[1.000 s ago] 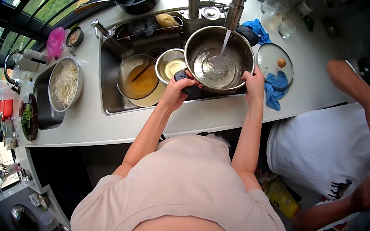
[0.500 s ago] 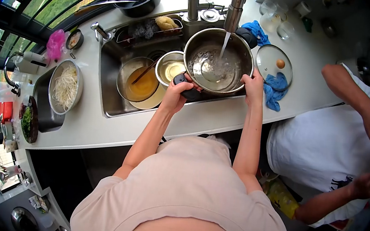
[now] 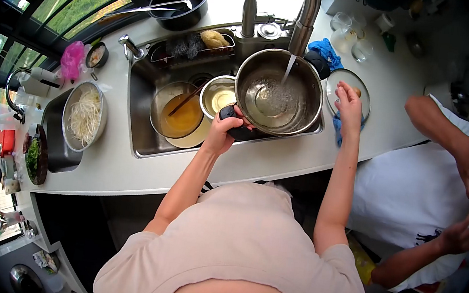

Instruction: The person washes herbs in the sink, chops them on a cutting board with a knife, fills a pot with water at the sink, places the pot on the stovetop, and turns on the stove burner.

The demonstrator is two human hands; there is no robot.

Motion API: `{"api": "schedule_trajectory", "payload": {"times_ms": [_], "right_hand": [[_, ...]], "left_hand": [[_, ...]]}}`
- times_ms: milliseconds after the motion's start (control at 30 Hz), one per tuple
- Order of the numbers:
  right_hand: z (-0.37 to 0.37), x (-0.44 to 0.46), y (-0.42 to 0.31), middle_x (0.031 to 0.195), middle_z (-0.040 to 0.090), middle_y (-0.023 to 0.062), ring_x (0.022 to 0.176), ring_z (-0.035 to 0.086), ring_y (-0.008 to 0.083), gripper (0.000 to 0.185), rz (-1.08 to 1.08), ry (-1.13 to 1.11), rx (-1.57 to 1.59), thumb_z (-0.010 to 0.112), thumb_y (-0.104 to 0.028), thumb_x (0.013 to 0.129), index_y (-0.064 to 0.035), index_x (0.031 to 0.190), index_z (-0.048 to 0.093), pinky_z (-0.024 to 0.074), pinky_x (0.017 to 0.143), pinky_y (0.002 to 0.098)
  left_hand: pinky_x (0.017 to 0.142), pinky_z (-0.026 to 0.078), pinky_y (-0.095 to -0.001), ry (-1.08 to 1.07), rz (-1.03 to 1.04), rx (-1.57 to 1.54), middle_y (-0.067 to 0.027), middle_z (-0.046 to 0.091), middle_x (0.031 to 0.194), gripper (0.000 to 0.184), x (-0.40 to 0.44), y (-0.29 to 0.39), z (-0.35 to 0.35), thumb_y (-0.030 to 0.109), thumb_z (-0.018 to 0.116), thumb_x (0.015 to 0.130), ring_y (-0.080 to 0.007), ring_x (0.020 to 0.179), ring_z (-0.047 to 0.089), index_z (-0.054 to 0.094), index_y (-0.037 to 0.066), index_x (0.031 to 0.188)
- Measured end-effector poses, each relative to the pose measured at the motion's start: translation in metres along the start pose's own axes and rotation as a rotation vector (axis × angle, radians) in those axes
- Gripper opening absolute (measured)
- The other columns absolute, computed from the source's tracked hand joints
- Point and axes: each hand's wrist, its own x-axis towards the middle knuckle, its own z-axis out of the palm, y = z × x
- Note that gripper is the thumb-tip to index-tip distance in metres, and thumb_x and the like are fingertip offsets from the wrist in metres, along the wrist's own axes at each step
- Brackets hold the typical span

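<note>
My left hand point(image 3: 224, 132) is closed round the black side handle point(image 3: 240, 131) of a steel pot point(image 3: 248, 84) held over the sink. Water streams from the faucet point(image 3: 304, 30) into the pot, and some water lies in its bottom. My right hand point(image 3: 350, 106) is off the pot, raised above a glass lid point(image 3: 336, 80) on the counter, with fingers loosely bent and apart. A blue cloth point(image 3: 338, 125) shows partly behind that forearm. Left of the pot, a small steel bowl point(image 3: 207, 94) and a bowl of yellow liquid point(image 3: 158, 126) with chopsticks stand in the sink.
A bowl of bean sprouts point(image 3: 101, 125) stands on the counter at left. A black pot point(image 3: 162, 19) with utensils sits by the window. Glasses point(image 3: 362, 50) and another blue cloth point(image 3: 326, 54) lie at back right. A co-worker in a white shirt point(image 3: 408, 195) stands close at right.
My right hand has let go of the pot's rim and moved right, over the lid. My left hand still grips the handle. The view has shifted slightly.
</note>
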Motion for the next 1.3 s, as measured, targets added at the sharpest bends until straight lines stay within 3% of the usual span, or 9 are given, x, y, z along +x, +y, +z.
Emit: {"api": "schedule_trajectory", "payload": {"times_ms": [133,233,333,433,467,567,800,1067,1300], "right_hand": [[0.009,0.052,-0.034,0.118,0.060,0.0113,0.106,0.058,0.0179,0.036,-0.235,-0.153,-0.078,0.057,-0.016,0.089,0.0001,0.121,0.055,0.0450,0.089,0.0280],[0.029,0.088,-0.061,0.119,0.060,0.0128,0.109,0.058,0.0198,0.036,-0.263,-0.332,-0.189,0.054,-0.015,0.090,0.0008,0.122,0.055,0.0434,0.092,0.0260],[0.055,0.130,-0.071,0.124,0.057,0.0118,0.116,0.052,0.0226,0.040,-0.266,-0.488,-0.284,0.054,-0.021,0.089,-0.0030,0.125,0.053,0.0398,0.097,0.0346],[0.084,0.137,-0.095,0.128,0.053,0.0099,0.125,0.044,0.0235,0.046,0.057,-0.625,-0.237,0.056,-0.028,0.087,-0.0079,0.128,0.052,0.0339,0.101,0.0470],[0.091,0.148,-0.091,0.123,0.055,0.0067,0.111,0.053,0.0180,0.053,0.096,-0.677,-0.207,0.060,-0.027,0.088,-0.0067,0.134,0.044,0.0408,0.096,0.0316],[0.111,0.161,-0.082,0.124,0.053,0.0075,0.111,0.052,0.0165,0.061,0.188,-0.714,-0.108,0.064,-0.026,0.085,-0.0044,0.137,0.039,0.0422,0.095,0.0296],[0.130,0.187,-0.048,0.129,0.048,0.0089,0.114,0.052,0.0175,0.078,0.161,-0.779,0.045,0.070,-0.023,0.082,0.0038,0.141,0.026,0.0445,0.094,0.0273],[0.126,0.190,-0.050,0.129,0.050,0.0137,0.107,0.056,0.0182,0.075,0.124,-0.807,-0.051,0.069,-0.026,0.081,-0.0012,0.141,0.030,0.0486,0.088,0.0313],[0.126,0.186,-0.052,0.121,0.058,0.0124,0.104,0.060,0.0211,0.072,0.102,-0.804,-0.039,0.068,-0.024,0.082,-0.0039,0.141,0.032,0.0506,0.084,0.0338]], "left_hand": [[0.074,0.051,-0.0345,-0.009,-0.004,-0.010,-0.0109,0.061,0.080,0.016,-0.002,0.002,0.001,0.002,0.057,0.072,-0.0219,0.075,0.061,0.052,0.004,0.088],[0.074,0.051,-0.0350,-0.005,0.000,0.016,-0.0115,0.060,0.081,0.018,-0.004,0.000,0.003,0.004,0.057,0.071,-0.0225,0.076,0.060,0.053,0.003,0.088],[0.074,0.051,-0.0350,-0.003,-0.004,0.012,-0.0110,0.060,0.080,0.018,-0.004,-0.002,0.001,0.004,0.057,0.071,-0.0219,0.075,0.060,0.052,0.003,0.088],[0.075,0.051,-0.0349,0.002,-0.009,0.019,-0.0105,0.059,0.079,0.017,-0.002,0.000,0.004,0.003,0.057,0.070,-0.0214,0.073,0.060,0.052,0.003,0.087],[0.075,0.051,-0.0349,0.006,-0.013,0.022,-0.0105,0.059,0.079,0.017,-0.002,-0.001,0.005,0.004,0.057,0.070,-0.0214,0.073,0.060,0.052,0.003,0.087],[0.075,0.051,-0.0350,0.008,-0.028,0.025,-0.0104,0.059,0.079,0.017,0.000,-0.004,0.001,0.004,0.056,0.070,-0.0212,0.073,0.060,0.051,0.003,0.087],[0.075,0.051,-0.0348,0.023,-0.033,0.005,-0.0104,0.059,0.080,0.018,0.005,-0.006,0.006,0.004,0.056,0.070,-0.0206,0.073,0.060,0.051,0.003,0.087],[0.075,0.051,-0.0332,0.013,-0.030,0.015,-0.0107,0.059,0.081,0.018,0.008,-0.008,0.005,0.004,0.057,0.070,-0.0209,0.075,0.060,0.051,0.003,0.087],[0.076,0.051,-0.0331,0.028,-0.032,0.016,-0.0110,0.060,0.080,0.018,0.006,-0.009,0.005,0.005,0.057,0.070,-0.0219,0.077,0.061,0.052,0.003,0.088]]}}
